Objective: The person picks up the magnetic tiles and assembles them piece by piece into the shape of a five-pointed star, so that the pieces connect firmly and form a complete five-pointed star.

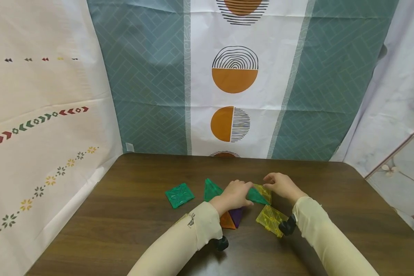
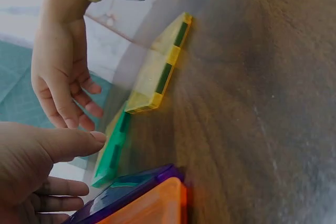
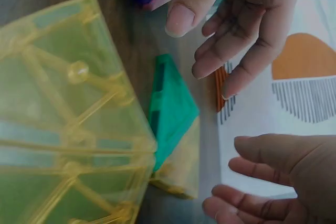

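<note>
My left hand hovers over the middle of the table with loosely spread fingers and nothing in its grasp. Under and beside it lie a green triangle tile, an orange tile and a purple tile. Between the two hands a second green triangle tile lies against a yellow triangle tile. My right hand, fingers relaxed, is raised just right of that pair and holds nothing. Yellow tiles fill the left of the right wrist view; in the head view they lie below the right hand.
A green square tile sits apart on the left of the brown wooden table. A yellowish edge shows partly behind the left sleeve. Patterned curtains stand behind the table and along both sides.
</note>
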### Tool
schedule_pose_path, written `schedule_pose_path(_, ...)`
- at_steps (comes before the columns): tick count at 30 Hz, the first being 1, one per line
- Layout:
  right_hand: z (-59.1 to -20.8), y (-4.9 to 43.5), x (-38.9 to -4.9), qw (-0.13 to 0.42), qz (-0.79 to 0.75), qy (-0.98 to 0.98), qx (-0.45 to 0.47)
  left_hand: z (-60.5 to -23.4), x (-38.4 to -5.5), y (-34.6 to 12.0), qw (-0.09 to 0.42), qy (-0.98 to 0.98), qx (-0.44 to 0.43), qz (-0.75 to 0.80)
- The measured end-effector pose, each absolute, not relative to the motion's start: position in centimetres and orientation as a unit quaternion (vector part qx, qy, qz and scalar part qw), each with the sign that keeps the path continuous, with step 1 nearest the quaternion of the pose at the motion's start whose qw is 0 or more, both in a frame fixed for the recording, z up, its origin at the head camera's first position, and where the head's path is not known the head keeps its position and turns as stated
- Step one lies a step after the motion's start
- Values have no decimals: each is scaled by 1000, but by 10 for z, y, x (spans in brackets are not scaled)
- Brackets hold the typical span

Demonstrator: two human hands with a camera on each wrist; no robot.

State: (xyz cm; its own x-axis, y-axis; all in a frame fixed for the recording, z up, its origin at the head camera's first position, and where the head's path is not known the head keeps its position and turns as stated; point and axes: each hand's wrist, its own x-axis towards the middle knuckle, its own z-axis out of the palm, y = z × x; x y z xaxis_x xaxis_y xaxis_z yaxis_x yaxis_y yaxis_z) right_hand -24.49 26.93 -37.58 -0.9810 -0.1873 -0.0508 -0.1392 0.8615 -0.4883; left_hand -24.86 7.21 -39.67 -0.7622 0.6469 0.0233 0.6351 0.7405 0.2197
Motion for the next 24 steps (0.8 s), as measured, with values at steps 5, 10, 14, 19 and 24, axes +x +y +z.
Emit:
schedule_pose_path(5, -387, 276, -247, 66, -252, 964, -62, -399, -249, 80, 23, 936, 342, 75)
schedule_pose_path(10, -393, 277, -248, 75, -266, 960, -50, -403, -249, 87, 5, 940, 335, 61)
schedule_pose_path(14, -394, 276, -249, 75, -264, 960, -50, -405, -248, 92, -8, 942, 332, 48)
schedule_pose_path(19, -395, 274, -251, 73, -257, 963, -41, -407, -248, 97, -2, 948, 303, 95)
schedule_pose_path(24, -397, 277, -251, 68, -277, 958, -22, -408, -250, 100, 23, 944, 253, 210)
